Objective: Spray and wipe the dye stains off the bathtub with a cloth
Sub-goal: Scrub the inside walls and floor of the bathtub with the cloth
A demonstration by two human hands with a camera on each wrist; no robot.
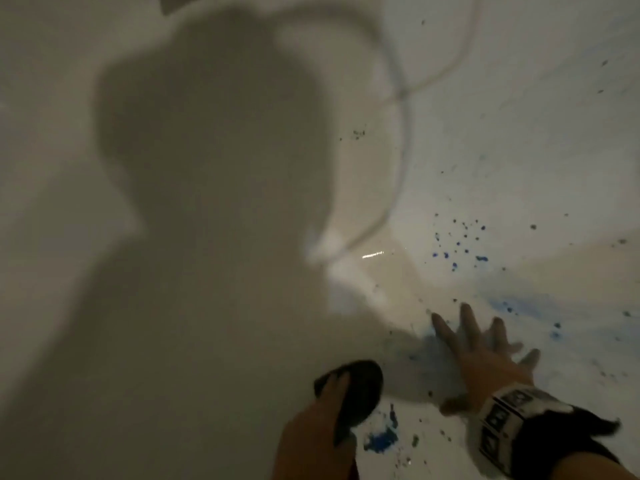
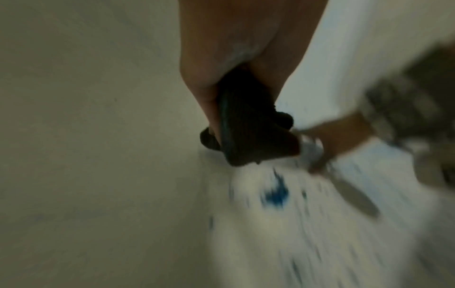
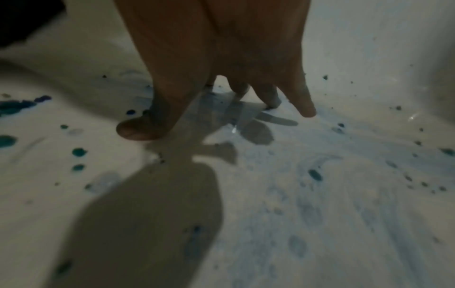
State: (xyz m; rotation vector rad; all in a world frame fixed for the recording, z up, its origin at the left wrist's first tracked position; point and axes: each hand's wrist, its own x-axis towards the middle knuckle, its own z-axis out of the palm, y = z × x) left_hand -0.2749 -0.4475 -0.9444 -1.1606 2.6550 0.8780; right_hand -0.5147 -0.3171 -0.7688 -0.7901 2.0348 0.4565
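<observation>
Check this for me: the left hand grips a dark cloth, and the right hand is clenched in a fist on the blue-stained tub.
Not quite. The left hand does grip the dark cloth, but the right hand is no fist: the head view shows its fingers spread open on the blue-stained tub.

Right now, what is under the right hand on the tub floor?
Under the right hand the bathtub shows pale blue smeared dye, dark blue droplets and the hand's shadow. Whatever lies directly beneath the fingertips is covered.

The left grip (image 1: 323, 407) holds a dark cloth (image 1: 360, 393). The right grip (image 1: 485, 355) spreads flat on the tub (image 1: 519, 150), among blue stains (image 1: 381, 439).
</observation>
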